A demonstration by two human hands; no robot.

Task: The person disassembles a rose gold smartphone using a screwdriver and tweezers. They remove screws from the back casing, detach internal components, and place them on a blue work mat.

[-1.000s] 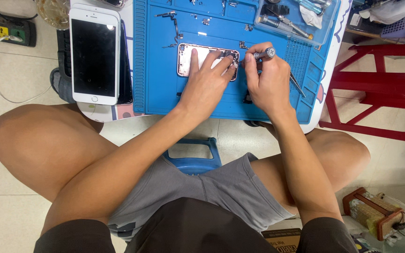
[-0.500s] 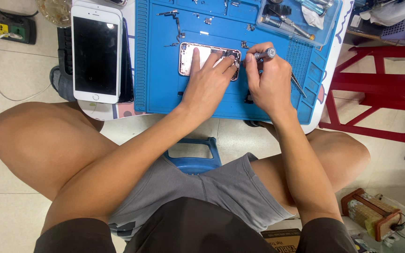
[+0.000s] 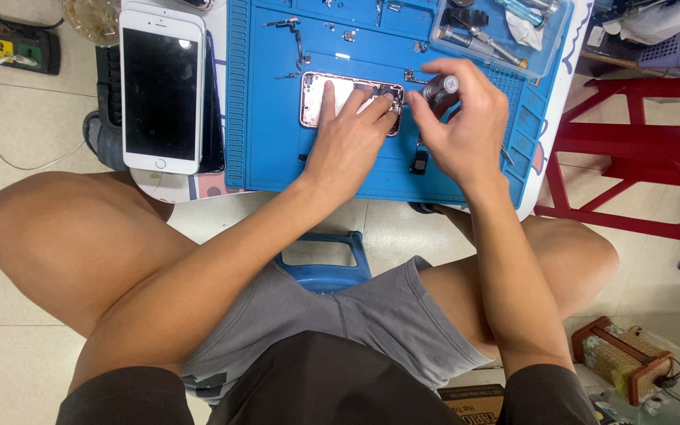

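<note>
Pressing down w/ left hand [image 3: 352,142], fingers spread flat on open phone shell [image 3: 332,98], which is lying on blue mat [image 3: 265,118] atop low table. Right hand [image 3: 462,126] is gripping screwdriver [image 3: 438,85], fingers clamped round handle, tip pointing at shell's right end; tip contact hidden by fingers. White phone [image 3: 161,88] is lying face up, left of mat, well apart. Tool tray [image 3: 497,31] is sitting at mat's top right. Red stool [image 3: 631,149] is standing to right.
</note>
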